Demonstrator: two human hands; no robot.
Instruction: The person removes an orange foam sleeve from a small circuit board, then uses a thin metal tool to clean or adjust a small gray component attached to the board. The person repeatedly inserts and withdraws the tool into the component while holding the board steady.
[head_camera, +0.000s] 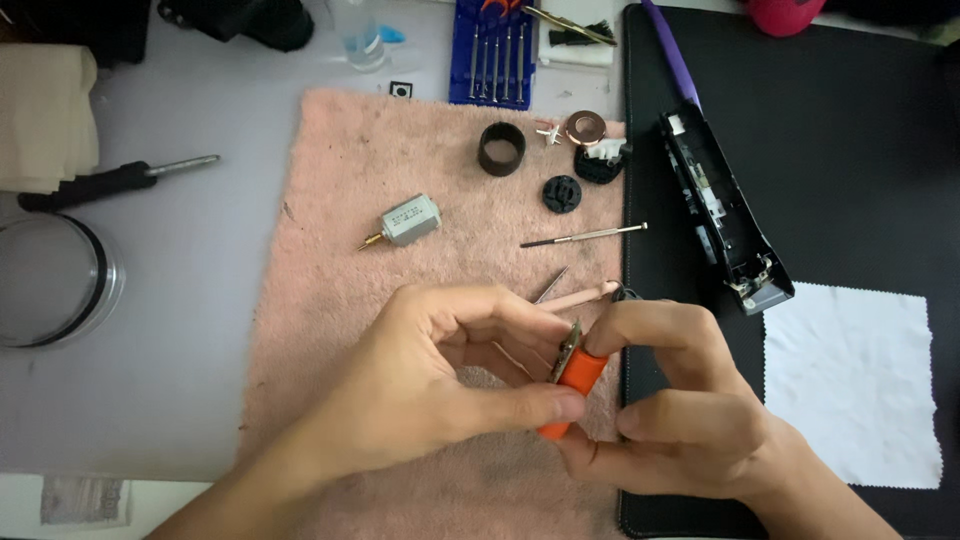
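Both my hands meet low in the middle of the view over a pink towel. My left hand and my right hand together pinch a small orange part with a thin metal plate along its upper left edge. My left thumb presses its lower end, my right fingers curl over its top. A pale pink stick and a thin metal tool tip lie on the towel just beyond my fingers.
On the towel lie a small silver motor, a black ring, a black round cap, a copper coil and a thin screwdriver. An opened black device body lies on a black mat. A blue screwdriver set sits behind.
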